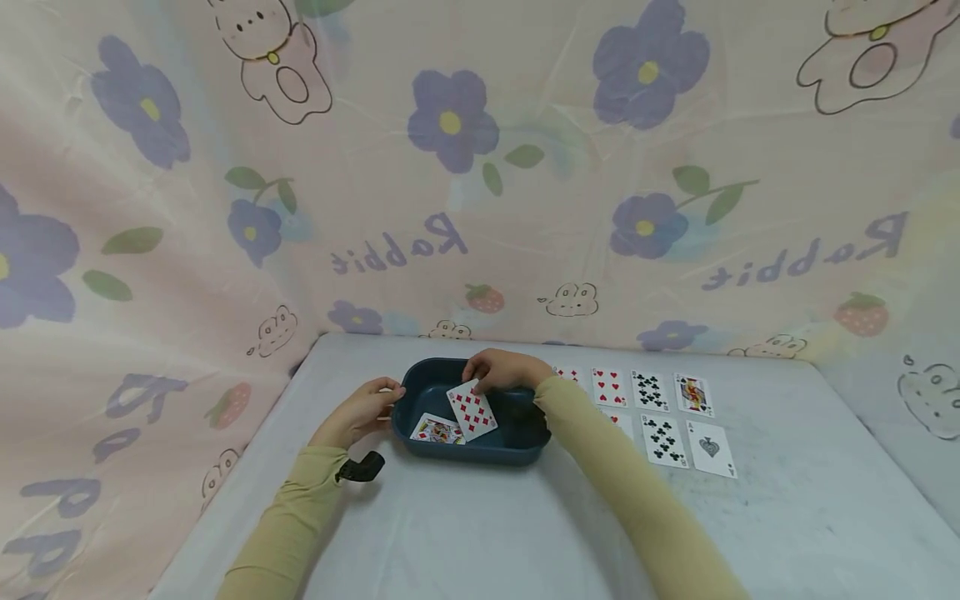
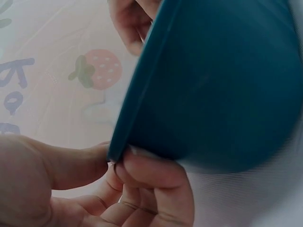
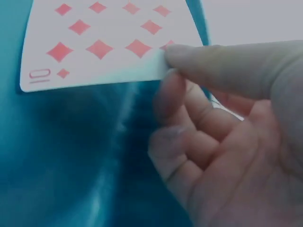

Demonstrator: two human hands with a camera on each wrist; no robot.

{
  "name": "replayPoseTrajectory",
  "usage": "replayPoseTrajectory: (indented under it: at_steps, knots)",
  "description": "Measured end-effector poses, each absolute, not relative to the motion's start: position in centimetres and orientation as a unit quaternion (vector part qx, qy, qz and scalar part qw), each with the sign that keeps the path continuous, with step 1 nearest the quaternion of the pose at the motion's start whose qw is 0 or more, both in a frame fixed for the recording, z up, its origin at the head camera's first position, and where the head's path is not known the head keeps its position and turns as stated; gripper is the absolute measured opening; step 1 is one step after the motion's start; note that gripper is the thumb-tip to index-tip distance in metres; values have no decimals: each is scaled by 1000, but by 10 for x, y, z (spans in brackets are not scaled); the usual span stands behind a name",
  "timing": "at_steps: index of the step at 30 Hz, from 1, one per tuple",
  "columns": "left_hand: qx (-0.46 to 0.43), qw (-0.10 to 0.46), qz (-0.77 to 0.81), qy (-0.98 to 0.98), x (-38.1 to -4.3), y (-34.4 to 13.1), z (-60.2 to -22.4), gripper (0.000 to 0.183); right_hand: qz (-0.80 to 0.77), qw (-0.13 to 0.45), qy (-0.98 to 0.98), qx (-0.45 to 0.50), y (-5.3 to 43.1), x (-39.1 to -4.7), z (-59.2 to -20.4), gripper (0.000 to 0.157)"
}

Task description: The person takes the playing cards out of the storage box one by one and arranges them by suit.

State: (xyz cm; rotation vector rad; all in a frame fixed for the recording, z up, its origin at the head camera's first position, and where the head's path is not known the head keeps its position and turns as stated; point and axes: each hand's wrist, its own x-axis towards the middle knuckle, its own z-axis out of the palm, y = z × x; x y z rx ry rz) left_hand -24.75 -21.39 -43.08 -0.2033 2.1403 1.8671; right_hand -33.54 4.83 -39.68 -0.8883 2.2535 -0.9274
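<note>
A dark teal plastic basin (image 1: 468, 454) stands on the table. My left hand (image 1: 365, 411) pinches its left rim, thumb on one side and curled fingers on the other, as the left wrist view shows. Above the basin's inside, my right hand (image 1: 510, 369) holds a ten of diamonds (image 1: 472, 414) by one corner between thumb and index finger. The card is tilted, and its face is visible in the right wrist view. A face card (image 1: 433, 429) lies face up in the basin, partly covered by the ten of diamonds.
Right of the basin, face-up playing cards lie in two rows, among them a jack-like face card (image 1: 693, 394), a clubs card (image 1: 663, 442) and an ace of spades (image 1: 711, 448). My right forearm hides some of them. A printed curtain (image 1: 525, 208) hangs behind the white table (image 1: 795, 500).
</note>
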Motion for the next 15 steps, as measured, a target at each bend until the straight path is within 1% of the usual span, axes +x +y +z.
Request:
replayPoseTrajectory:
  at_steps: [4, 8, 15]
  knots:
    - [-85, 141, 647, 745, -249, -212, -431, 16, -363, 247, 834, -334, 69, -336, -386, 21]
    - [-86, 141, 639, 751, -249, -210, -431, 18, -401, 228, 830, -313, 94, -333, -374, 21]
    - [-89, 137, 636, 754, -248, -210, -429, 13, -506, 239, 785, -265, 139, -323, -358, 26]
